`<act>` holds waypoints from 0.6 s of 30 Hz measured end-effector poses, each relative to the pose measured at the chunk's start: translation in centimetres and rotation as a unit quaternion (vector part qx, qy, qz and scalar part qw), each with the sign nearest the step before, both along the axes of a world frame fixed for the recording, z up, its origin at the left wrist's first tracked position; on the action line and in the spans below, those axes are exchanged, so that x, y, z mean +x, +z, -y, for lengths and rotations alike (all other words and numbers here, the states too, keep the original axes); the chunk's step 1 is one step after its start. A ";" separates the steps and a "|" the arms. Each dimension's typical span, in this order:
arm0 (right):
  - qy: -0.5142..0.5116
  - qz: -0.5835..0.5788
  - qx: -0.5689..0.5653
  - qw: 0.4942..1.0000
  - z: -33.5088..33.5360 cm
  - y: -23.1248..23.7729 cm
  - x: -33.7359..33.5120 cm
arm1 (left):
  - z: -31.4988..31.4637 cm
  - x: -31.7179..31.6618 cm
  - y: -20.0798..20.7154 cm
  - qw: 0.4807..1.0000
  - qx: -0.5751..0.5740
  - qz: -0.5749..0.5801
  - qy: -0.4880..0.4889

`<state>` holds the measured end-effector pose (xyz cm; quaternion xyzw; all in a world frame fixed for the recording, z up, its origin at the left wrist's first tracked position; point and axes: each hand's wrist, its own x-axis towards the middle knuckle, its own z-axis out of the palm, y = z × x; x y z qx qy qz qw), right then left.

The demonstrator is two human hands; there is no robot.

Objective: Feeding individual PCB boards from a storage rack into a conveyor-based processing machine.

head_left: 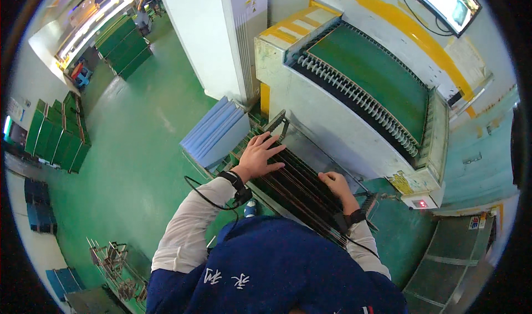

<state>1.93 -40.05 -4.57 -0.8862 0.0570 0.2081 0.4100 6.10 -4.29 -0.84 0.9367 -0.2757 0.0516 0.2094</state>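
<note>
Left hand (259, 158) flat on rack of thin dark boards (299, 186), fingers (272, 148) spread open over board edges. Right hand (334, 182) fingers curled onto boards near rack's rt end; grip can't be told.

Glossy green painted floor (138, 148) left of frame; matt metal rack (299, 189) w/ thin dark boards, centre; dull, scuffed metal machine housing (332, 120), upper right.

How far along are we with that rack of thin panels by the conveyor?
Done: the slotted rack looks full of thin dark panels. In hand: left hand rests flat on their top edges, right hand on the far end. Left: the green conveyor belt carries no panel.
</note>
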 end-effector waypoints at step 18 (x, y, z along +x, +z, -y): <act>0.050 0.055 -0.036 0.997 0.7 -1.3 1.0 | 0.0 0.6 -0.8 0.999 -0.014 0.030 -0.017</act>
